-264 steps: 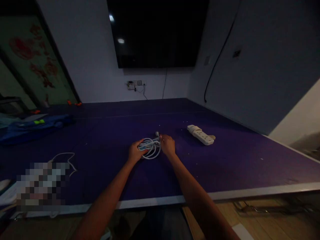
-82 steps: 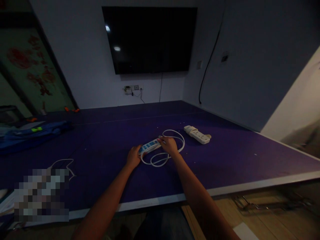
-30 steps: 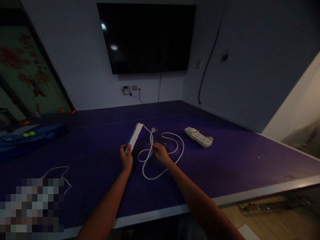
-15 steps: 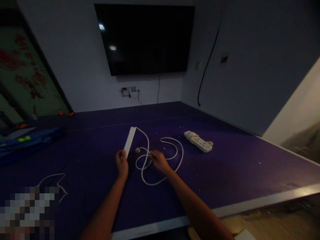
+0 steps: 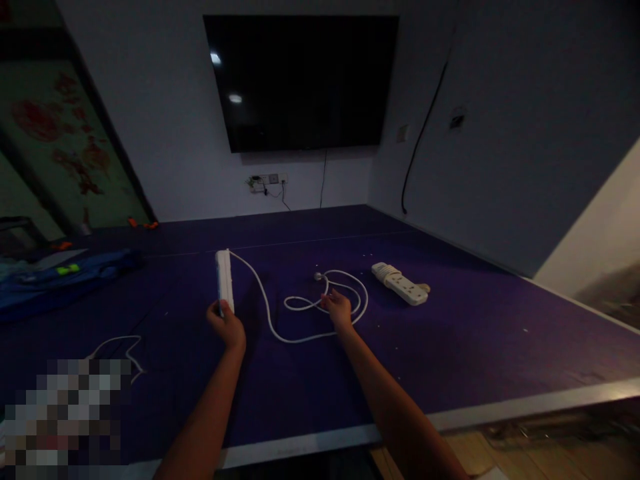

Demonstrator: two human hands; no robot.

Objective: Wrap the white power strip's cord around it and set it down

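Observation:
My left hand (image 5: 228, 327) grips the lower end of a white power strip (image 5: 225, 279), which is tilted up above the purple surface. From its upper end a white power cord (image 5: 269, 319) runs down and across to the right in loose loops. My right hand (image 5: 338, 309) is closed at these loops, with its fingers on the cord; the exact grip is small and dark. The cord's plug (image 5: 318, 276) lies just beyond my right fingers. Further right lies a second power strip (image 5: 404, 288), its own cord wound around one end.
The wide purple tabletop (image 5: 280, 400) has a pale front edge. Blue cloth (image 5: 95, 272) lies at the far left, and another white cord (image 5: 117, 339) lies nearer, beside a blurred-out patch. A television (image 5: 310, 83) hangs above wall sockets (image 5: 270, 180).
My left hand has moved left with the power strip, now more upright. My right hand has shifted right and slightly away from me. The cord is spread wider, and its plug lies further right.

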